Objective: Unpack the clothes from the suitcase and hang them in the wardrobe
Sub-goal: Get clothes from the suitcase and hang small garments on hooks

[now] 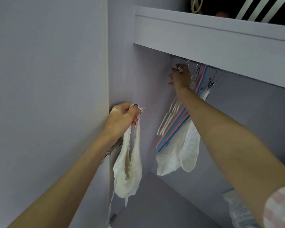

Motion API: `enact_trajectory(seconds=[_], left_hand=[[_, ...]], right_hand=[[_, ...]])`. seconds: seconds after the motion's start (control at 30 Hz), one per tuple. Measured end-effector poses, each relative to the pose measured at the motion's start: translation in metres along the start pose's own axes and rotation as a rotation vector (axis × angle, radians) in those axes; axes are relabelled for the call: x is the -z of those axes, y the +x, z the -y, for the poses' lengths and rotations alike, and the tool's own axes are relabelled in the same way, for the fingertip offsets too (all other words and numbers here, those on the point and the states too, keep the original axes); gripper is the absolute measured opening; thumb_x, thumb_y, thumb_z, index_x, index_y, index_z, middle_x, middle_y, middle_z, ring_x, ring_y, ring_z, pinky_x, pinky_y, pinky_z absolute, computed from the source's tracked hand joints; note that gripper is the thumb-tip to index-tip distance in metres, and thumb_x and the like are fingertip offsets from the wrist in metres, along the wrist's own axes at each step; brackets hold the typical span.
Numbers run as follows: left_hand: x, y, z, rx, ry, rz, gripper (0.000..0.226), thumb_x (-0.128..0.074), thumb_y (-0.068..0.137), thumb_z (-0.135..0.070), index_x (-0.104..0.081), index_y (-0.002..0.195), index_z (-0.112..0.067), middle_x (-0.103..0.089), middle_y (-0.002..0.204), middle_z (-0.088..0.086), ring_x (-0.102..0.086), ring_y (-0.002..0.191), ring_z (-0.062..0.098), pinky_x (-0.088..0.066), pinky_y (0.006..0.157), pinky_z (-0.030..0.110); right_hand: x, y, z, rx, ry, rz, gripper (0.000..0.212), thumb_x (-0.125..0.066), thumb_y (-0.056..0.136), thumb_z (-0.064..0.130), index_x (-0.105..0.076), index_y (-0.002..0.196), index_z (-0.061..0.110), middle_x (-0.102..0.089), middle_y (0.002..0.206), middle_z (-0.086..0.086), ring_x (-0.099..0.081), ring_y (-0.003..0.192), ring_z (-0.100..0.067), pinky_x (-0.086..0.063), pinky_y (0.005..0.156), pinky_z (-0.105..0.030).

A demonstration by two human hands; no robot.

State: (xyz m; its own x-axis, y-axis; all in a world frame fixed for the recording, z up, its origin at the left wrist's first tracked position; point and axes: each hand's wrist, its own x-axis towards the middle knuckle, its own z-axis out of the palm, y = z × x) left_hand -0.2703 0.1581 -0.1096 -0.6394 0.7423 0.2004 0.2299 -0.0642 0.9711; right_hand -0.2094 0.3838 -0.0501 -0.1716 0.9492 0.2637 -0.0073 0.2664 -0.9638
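Our left hand point(122, 118) pinches the top of a white lace undergarment point(127, 170), which hangs long and limp straight down, near the left wall of the pale lilac wardrobe point(204, 40). Our right hand point(181, 76), further in and to the upper right, is curled around a thin metal hanger hook point(186, 67) at the rail. The bunch of white, pink and blue plastic hangers point(173, 127) therefore lies to the right of the garment, nearer to our right hand.
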Motion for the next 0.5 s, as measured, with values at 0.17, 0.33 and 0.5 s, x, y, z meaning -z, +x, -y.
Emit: enact_trajectory(seconds=[0.17, 0.33, 0.5], left_hand=[[0.000, 0.000, -0.001, -0.004, -0.002, 0.006, 0.028, -0.047, 0.092, -0.016, -0.065, 0.071, -0.011, -0.053, 0.049, -0.007, -0.050, 0.050, 0.015, -0.043, 0.065, 0.027], [0.000, 0.001, 0.002, 0.015, 0.003, 0.004, 0.028, -0.047, 0.092, -0.017, -0.064, 0.071, -0.012, -0.054, 0.047, -0.010, -0.051, 0.051, 0.014, -0.045, 0.066, 0.027], [-0.003, 0.001, 0.004, 0.038, 0.005, -0.001, 0.028, -0.047, 0.092, -0.016, -0.064, 0.070, -0.012, -0.053, 0.049, -0.008, -0.051, 0.050, 0.013, -0.044, 0.064, 0.023]], right_hand=[[0.007, 0.000, 0.009, -0.086, -0.043, -0.058, 0.040, -0.035, 0.100, 0.037, -0.058, 0.109, 0.007, -0.062, 0.095, -0.007, -0.061, 0.072, -0.017, -0.055, 0.056, -0.033], [0.013, 0.003, 0.010, -0.179, -0.147, -0.056, 0.043, -0.032, 0.101, 0.036, -0.054, 0.126, 0.008, -0.060, 0.123, -0.012, -0.061, 0.106, -0.028, -0.056, 0.051, -0.034], [0.014, 0.010, 0.015, -0.173, -0.222, -0.022, 0.037, -0.034, 0.102, 0.021, -0.048, 0.134, 0.007, -0.050, 0.137, -0.007, -0.051, 0.120, -0.024, -0.054, 0.069, -0.016]])
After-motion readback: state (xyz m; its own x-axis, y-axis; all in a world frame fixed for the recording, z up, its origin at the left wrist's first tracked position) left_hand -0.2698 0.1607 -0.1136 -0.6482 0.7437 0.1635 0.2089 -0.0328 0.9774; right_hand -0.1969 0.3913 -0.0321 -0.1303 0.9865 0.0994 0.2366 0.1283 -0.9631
